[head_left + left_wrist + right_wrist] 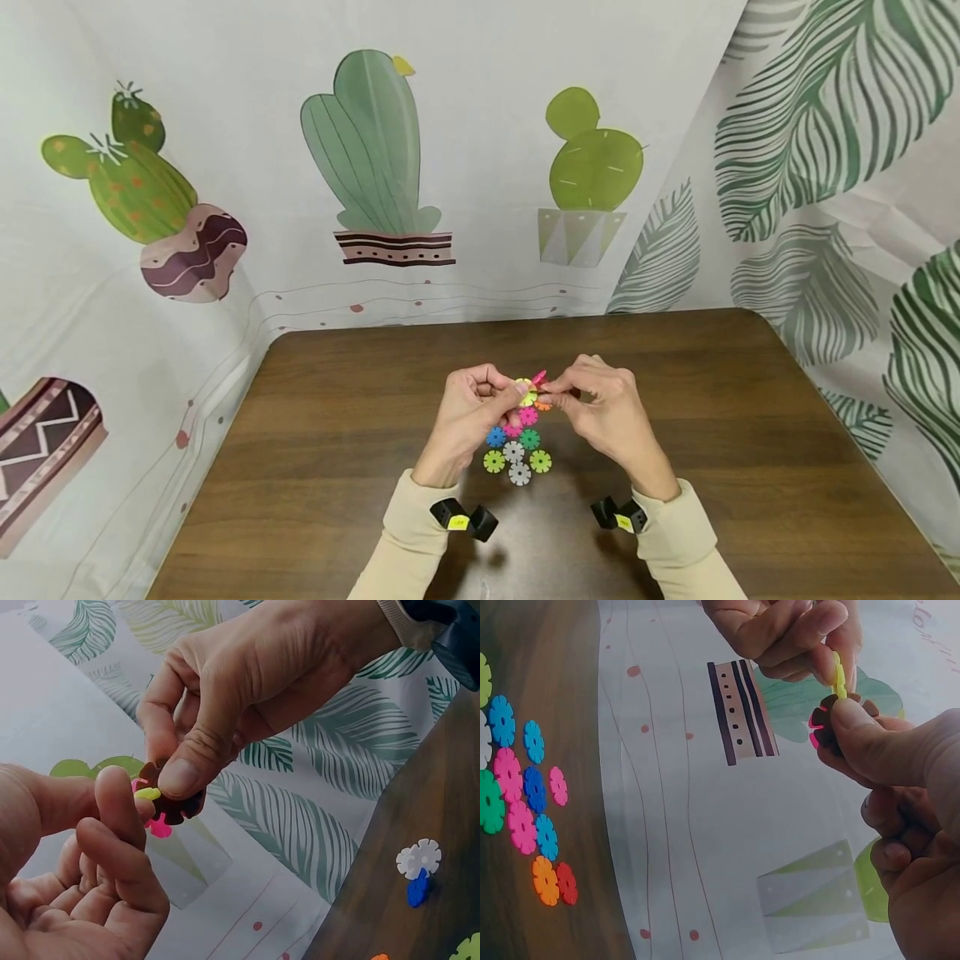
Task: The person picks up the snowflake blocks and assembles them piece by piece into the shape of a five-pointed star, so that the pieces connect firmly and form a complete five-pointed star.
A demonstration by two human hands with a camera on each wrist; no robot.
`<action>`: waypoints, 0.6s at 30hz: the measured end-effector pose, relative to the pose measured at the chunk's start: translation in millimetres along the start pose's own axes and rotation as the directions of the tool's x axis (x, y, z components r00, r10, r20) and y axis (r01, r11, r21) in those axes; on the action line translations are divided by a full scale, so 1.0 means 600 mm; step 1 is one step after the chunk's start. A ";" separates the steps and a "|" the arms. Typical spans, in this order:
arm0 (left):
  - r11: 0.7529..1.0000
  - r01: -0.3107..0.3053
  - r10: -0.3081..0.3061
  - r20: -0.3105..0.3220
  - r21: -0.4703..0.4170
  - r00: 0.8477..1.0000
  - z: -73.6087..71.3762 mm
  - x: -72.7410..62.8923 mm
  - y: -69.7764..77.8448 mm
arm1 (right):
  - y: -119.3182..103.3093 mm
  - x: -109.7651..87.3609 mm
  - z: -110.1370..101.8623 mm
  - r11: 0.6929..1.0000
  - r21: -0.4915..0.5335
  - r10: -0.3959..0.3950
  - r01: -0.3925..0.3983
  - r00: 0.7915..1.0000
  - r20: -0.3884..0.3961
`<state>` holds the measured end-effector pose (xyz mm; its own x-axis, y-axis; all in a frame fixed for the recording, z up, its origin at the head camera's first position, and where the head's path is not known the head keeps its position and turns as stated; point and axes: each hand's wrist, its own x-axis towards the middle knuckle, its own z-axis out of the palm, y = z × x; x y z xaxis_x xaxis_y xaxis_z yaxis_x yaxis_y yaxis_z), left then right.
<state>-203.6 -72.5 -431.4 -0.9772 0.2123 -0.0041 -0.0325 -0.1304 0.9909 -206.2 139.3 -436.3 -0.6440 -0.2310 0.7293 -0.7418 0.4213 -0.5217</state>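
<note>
Both hands meet above the table, fingertips close together. My left hand (471, 417) pinches a yellow-green notched plastic disc (527, 393) between thumb and fingers. In the right wrist view this yellow disc (839, 673) is seen edge-on, meeting a dark-looking notched disc (824, 736) under the thumb. My right hand (609, 410) pinches that dark disc, and a pink notched disc (160, 826) shows right behind it in the left wrist view. Fingertips partly hide the place where the pieces come together.
Below the hands, several notched discs lie on the brown wooden table (337, 467), among them blue (496, 437), green (529, 439), grey (520, 474) and lime (541, 461). An orange disc (545, 880) overlaps a red one (568, 883). A printed cloth (487, 167) hangs behind the table.
</note>
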 end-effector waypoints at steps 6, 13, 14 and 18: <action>0.999 0.022 -0.023 0.034 0.027 0.999 -0.004 0.003 -0.001 | 0.002 0.002 -0.008 1.000 0.012 0.001 -0.002 1.000 0.026; 0.996 0.000 -0.009 0.098 0.091 0.995 -0.016 0.012 -0.012 | 0.015 -0.001 -0.025 0.995 -0.049 0.093 -0.089 0.992 0.086; 0.995 -0.008 -0.002 0.099 0.104 0.995 -0.021 0.014 -0.013 | 0.019 -0.002 -0.030 0.991 -0.069 0.120 -0.113 0.988 0.096; 0.984 -0.011 0.005 0.037 0.180 0.999 -0.049 0.025 -0.018 | 0.046 -0.011 -0.057 0.961 -0.175 0.236 -0.213 0.964 0.120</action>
<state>-224.0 -96.1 -446.1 -0.9689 0.2474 0.0056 0.0168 0.0433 0.9989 -215.8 182.7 -440.2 -0.8185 -0.2286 0.5271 -0.5430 0.6076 -0.5797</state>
